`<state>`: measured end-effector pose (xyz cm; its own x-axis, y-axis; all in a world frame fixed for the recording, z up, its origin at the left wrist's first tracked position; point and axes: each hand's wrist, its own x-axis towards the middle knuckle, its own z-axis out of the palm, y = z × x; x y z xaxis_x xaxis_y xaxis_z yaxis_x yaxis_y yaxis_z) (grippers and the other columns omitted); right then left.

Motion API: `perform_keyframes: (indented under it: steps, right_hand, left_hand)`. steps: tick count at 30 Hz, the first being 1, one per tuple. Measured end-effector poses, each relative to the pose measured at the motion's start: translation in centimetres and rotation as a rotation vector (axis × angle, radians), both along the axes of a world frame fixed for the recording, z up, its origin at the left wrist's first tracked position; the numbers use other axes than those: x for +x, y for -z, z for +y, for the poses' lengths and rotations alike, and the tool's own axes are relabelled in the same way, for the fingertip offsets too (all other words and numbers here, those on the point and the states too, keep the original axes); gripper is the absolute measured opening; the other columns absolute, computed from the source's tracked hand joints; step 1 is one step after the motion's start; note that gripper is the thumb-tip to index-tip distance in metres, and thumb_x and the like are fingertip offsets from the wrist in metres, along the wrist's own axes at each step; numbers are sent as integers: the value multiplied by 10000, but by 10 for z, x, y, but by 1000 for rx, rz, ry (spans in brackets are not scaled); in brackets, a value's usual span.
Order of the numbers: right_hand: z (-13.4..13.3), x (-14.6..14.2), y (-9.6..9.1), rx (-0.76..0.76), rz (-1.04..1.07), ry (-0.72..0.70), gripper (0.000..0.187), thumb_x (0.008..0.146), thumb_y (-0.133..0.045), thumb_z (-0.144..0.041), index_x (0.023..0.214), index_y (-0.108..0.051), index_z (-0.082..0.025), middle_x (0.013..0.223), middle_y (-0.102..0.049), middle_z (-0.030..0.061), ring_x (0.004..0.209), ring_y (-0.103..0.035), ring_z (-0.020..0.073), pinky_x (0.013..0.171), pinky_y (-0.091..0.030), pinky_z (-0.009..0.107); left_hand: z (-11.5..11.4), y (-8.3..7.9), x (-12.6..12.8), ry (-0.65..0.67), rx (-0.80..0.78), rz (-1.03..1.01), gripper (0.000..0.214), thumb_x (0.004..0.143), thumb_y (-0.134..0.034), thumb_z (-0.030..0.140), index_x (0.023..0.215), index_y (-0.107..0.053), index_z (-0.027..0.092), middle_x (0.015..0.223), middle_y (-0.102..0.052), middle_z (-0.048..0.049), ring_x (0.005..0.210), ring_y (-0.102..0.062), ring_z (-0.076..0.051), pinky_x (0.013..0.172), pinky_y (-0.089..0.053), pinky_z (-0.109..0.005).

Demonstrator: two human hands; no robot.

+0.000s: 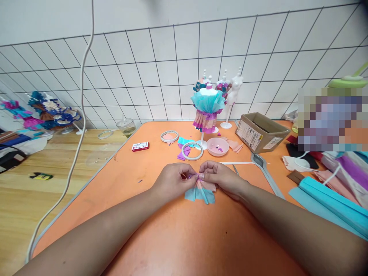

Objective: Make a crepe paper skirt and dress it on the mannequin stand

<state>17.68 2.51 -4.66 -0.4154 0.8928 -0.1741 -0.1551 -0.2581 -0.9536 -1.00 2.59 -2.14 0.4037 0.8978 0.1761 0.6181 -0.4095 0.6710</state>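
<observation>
Low over the orange table, both my hands pinch one small gathered piece of crepe paper [200, 193]. It fans out downward in light blue and peach, with a purple bit at its top. My left hand [174, 179] has thumb and finger closed on the gathered top. From the other side my right hand [222, 177] closes its thumb and finger on the same spot. Behind them stands a small dress form [207, 103] wearing a turquoise, peach and magenta crepe paper dress. Just beyond my hands lies a roll of tape [184, 152].
A pink dish [217, 147] with purple scraps, a second tape roll [169, 132], and a red-and-white box [140, 146] lie on the table. An open cardboard box [255, 134] and blue crepe paper [333, 199] are on the right. A white cable [82, 96] hangs at left.
</observation>
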Motion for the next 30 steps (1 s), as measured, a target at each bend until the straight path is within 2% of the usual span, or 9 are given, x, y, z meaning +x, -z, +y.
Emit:
perform_keyframes:
  steps: [3,7,11,17,21,25,30]
  right_hand:
    - [-2,-2,1,58,-39,31,275,668,-770,-349,820,-617,-178,718,-625,-16,617,-569,103,543,-413,203]
    - [-3,-3,4,72,-74,64,220,712,-730,-348,829,-637,-187,724,-636,-12,637,-576,115,552,-425,211]
    - [-3,-2,4,59,-106,67,212,715,-725,-348,837,-655,-189,728,-661,-1,650,-592,131,563,-434,224]
    - [-3,-1,1,45,-118,45,238,675,-760,-343,808,-655,-175,720,-656,1,647,-589,127,559,-416,215]
    - [-2,2,2,41,-70,-4,256,665,-772,-334,801,-644,-158,697,-622,-9,621,-551,103,553,-389,201]
    - [-1,2,2,20,-48,-8,199,688,-742,-282,787,-625,-154,678,-608,-15,602,-534,95,538,-374,196]
    - [-2,0,2,-9,-77,13,161,704,-704,-263,784,-614,-156,672,-599,-14,599,-530,100,530,-368,205]
  left_hand:
    - [0,0,1,-5,-5,-3,154,778,-587,284,706,-686,191,694,-699,2,632,-618,-121,588,-429,-209]
    - [0,0,0,9,-52,-41,169,791,-582,294,718,-696,192,707,-708,0,646,-630,-127,597,-438,-209]
    - [1,1,-1,-3,-101,-44,201,806,-575,331,737,-709,197,725,-717,-7,653,-638,-136,588,-440,-214]
    - [-1,-4,-2,-9,-81,37,249,803,-585,407,743,-735,218,735,-723,-5,652,-634,-139,579,-436,-217]
    - [0,-4,0,47,-169,-29,259,812,-577,410,787,-736,207,740,-723,-11,658,-639,-136,593,-457,-213]
    - [2,-2,0,91,-292,-120,286,807,-586,417,804,-718,163,720,-712,-32,631,-632,-133,586,-476,-213]
    - [5,0,1,108,-343,-146,282,803,-595,403,816,-704,143,717,-699,-38,625,-613,-124,574,-464,-202]
